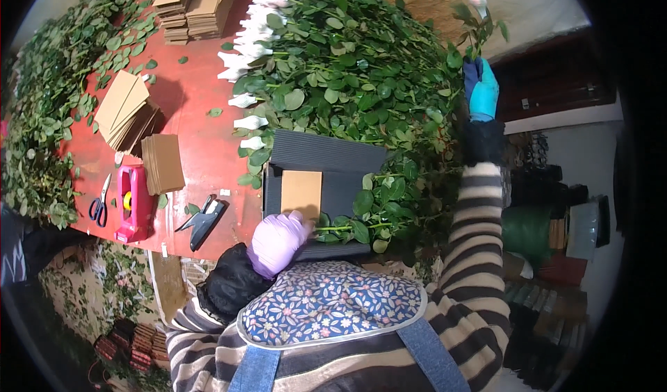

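Observation:
My left hand (276, 242), in a purple glove, rests closed on the near edge of a dark corrugated sheet (326, 157), gripping green stems (347, 226) that lie across it. A small brown card (301, 193) lies on that sheet just above the hand. My right hand (481, 90), in a blue glove, is stretched far out to the right and holds a leafy rose stem (476, 27) upright. Between the hands lies a big heap of leafy rose stems (347, 65) with white-wrapped buds (253, 51) along its left side.
On the red table (201, 142) lie stacks of brown cards (126, 110), another pile (191, 6) at the far end, a pink tape dispenser (133, 203), scissors (99, 201) and dark snips (203, 219). More foliage (48, 114) is piled along the left edge.

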### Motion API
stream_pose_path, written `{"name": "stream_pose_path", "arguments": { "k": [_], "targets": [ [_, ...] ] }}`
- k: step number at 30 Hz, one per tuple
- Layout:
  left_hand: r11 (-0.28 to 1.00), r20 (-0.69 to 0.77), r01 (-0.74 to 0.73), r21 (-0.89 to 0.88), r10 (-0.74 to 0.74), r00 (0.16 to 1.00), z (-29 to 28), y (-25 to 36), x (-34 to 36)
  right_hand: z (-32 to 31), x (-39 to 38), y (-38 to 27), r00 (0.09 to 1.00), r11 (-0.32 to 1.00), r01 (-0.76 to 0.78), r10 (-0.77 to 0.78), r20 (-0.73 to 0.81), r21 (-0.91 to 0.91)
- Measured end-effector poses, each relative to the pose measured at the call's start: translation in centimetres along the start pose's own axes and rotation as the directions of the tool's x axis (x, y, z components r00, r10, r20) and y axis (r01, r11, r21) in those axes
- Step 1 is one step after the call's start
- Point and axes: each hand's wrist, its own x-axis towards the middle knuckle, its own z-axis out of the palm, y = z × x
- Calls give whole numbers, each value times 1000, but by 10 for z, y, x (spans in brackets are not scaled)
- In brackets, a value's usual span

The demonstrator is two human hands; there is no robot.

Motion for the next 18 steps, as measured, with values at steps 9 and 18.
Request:
{"name": "stream_pose_path", "arguments": {
  "k": [9, 18],
  "targets": [
    [995, -44, 42, -90, -46, 998, 8, -6, -4, -104, -1, -121, 951, 714, 261, -74, -300, 650],
    [998, 1, 58, -10, -58, 998, 8, -8, -3, -119, -45, -178, 752, 806, 513, -587, -298, -293]
  ]
}}
